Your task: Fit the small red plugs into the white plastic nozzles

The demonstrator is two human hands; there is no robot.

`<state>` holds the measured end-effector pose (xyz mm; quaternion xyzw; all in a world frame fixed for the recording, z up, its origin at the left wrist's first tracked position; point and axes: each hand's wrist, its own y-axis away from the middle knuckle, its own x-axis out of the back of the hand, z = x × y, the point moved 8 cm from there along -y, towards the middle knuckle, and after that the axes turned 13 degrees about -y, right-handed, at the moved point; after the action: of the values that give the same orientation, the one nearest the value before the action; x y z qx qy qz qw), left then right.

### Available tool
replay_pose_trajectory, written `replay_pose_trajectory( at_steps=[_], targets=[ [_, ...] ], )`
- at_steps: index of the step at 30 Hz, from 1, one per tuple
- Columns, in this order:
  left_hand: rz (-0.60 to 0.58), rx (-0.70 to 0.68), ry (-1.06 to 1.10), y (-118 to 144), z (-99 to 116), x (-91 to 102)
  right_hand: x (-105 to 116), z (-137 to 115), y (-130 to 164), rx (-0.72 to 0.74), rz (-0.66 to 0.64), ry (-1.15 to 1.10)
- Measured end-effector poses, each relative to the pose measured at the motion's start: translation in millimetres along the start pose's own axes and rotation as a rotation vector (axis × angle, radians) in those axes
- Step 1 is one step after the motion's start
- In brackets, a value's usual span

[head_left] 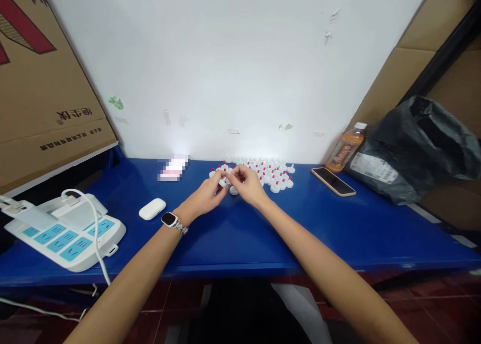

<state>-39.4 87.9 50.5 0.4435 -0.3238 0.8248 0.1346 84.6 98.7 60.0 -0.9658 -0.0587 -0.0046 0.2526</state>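
White wall behind, blue surface [233, 234] below. Left hand [205, 196] and right hand [246, 184] met at the middle, fingers [222, 180] of both pinched shut on one small white cap [224, 182]. Just beyond the fingers sat the pile of white-and-red caps [268, 175]; a phone [332, 181] lay well right, an earbud case [152, 209] left.

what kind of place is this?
Likely a makeshift small-parts assembly bench, not a factory line: a blue table against a bare wall, a pile of small white-and-red caps, cardboard boxes, and a power strip.
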Motion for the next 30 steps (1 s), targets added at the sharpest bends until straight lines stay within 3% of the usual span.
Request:
replay_pose_trajectory(
  at_steps=[6,9,12,15,19,23,27,30],
  targets=[
    [0.003,-0.011,-0.049,3,0,-0.7,-6,19,-2,-0.139,-0.046,-0.23],
    [-0.012,-0.017,-0.067,3,-10,0.5,-8,24,-1,-0.17,-0.069,-0.227],
    [-0.01,0.003,-0.091,4,-28,7.1,-7,23,3,-0.126,-0.081,-0.083],
    [0.035,0.072,-0.093,4,-46,16.7,-15,18,8,-0.06,-0.19,0.187],
    [0.047,0.101,-0.122,3,-52,16.3,-22,11,10,0.058,-0.313,0.543],
    [0.054,0.069,-0.173,2,-44,10.9,-10,10,5,0.101,-0.261,0.758],
    [0.064,0.052,-0.184,1,-36,9.2,7,9,-10,0.045,-0.167,0.706],
    [0.051,0.052,-0.179,0,-31,6.9,25,11,-39,0.008,-0.048,0.699]
  ],
)
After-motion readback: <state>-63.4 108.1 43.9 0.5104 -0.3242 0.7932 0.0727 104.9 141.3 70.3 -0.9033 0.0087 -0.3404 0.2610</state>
